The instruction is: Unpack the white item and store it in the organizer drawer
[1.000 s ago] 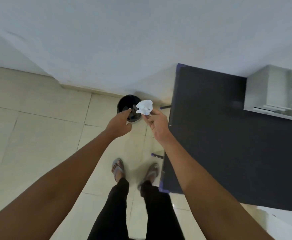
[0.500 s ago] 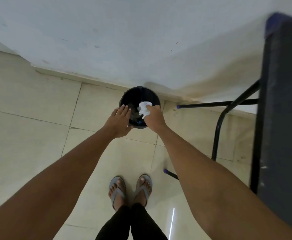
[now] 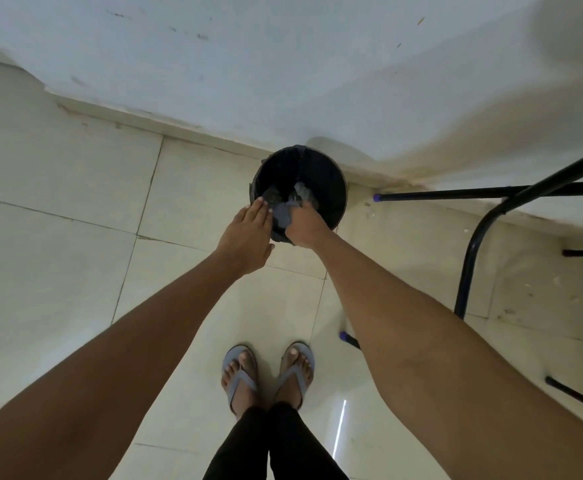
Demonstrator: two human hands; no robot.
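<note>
I stand over a round black bin (image 3: 333,188) on the floor by the wall. My right hand (image 3: 305,226) reaches down into the bin's mouth, fingers closed on a crumpled white wrapper (image 3: 282,213) that looks grey in the bin's shadow. My left hand (image 3: 248,237) lies flat over the bin's near-left rim with fingers stretched out and nothing in it. Other crumpled scraps (image 3: 302,192) lie inside the bin. The organizer drawer is out of view.
Black metal table legs (image 3: 470,261) with purple end caps stand to the right of the bin. The white wall (image 3: 283,64) runs right behind it. My feet in grey sandals (image 3: 269,372) are on the pale tiled floor (image 3: 75,258).
The view dropped from the dark table toward the floor. My right hand carried the white wrapper from above the bin down into its mouth; my left hand flattened over the rim.
</note>
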